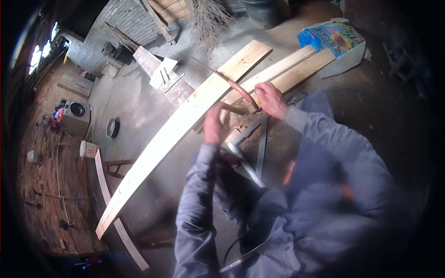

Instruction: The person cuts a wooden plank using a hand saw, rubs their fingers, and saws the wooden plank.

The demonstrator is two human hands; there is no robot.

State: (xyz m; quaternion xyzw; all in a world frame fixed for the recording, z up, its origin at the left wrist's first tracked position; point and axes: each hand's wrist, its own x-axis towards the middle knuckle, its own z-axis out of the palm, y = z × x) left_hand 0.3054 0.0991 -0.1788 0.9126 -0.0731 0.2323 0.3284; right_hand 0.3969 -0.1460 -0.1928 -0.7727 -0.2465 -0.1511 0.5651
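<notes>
A long pale wooden board [185, 118] runs diagonally in front of me. Across its upper part lies a tool with a curved reddish-brown handle [243, 94] and a long thin dark blade, like a hand saw. My right hand [272, 100] is just right of that handle, fingers curled in; whatever they pinch is hidden. Blurred by motion, my left hand [215, 126] is at the board's near edge, and I cannot tell whether it grips it. Between the hands a short brown wooden piece [233, 109] shows. Two more pale planks [303, 69] lie beyond my right hand.
A blue and white printed sack [336, 44] stands at the upper right. Below my hands is a grey metal frame [249, 162]. Left are a white bucket [88, 149], a dark basin [112, 128] and a thin wooden strip [131, 243]. A twig broom [208, 21] stands at the back.
</notes>
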